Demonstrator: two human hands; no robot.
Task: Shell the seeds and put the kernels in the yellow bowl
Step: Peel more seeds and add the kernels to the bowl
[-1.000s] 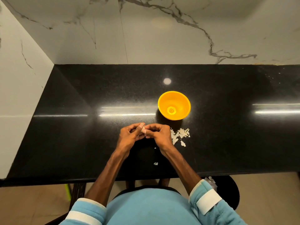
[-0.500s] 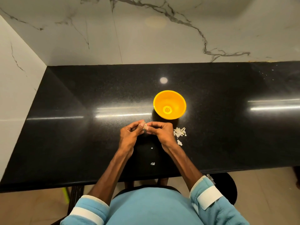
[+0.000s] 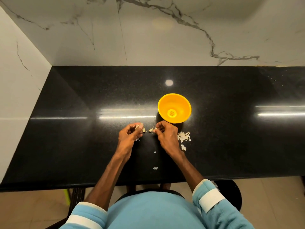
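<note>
Fingers (image 3: 158, 129) apparently pinch split shell (image 3: 151, 129).

Views: one, a wide-angle camera worn on the person's head.
Position: above the person's chest, over the near edge of the black counter (image 3: 82, 146).
Direction: forward and steeply down; the marble wall (image 3: 148, 38) fills the top of the frame and the blue top (image 3: 148, 212) the bottom.
Nearness: close, with forearms rising from the lower edge. The left hand (image 3: 130, 138) and right hand (image 3: 166, 138) sit near centre, with the yellow bowl (image 3: 165, 104) just beyond them.
</note>
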